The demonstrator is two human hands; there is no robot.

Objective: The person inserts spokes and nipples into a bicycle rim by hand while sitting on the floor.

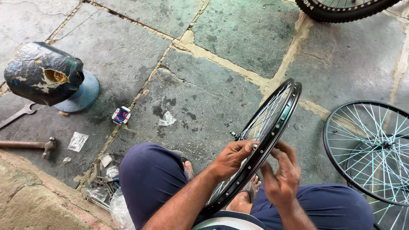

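A black bicycle wheel rim (277, 114) with thin silver spokes stands on edge between my knees, tilted up and away from me. My left hand (232, 157) is closed on the rim's inner side, fingers pinched at a spoke end. My right hand (282, 175) is on the other side of the rim, fingers curled against its outer edge; whether it holds something small I cannot tell. My legs in dark blue trousers frame the lower part of the wheel.
A second spoked black rim (341, 127) lies flat on the stone floor at right. A tyred wheel (341, 10) is at the top edge. A worn stool (44, 72), hammer (30, 145), wrench (19, 114), small box (121, 115) and loose parts lie at left.
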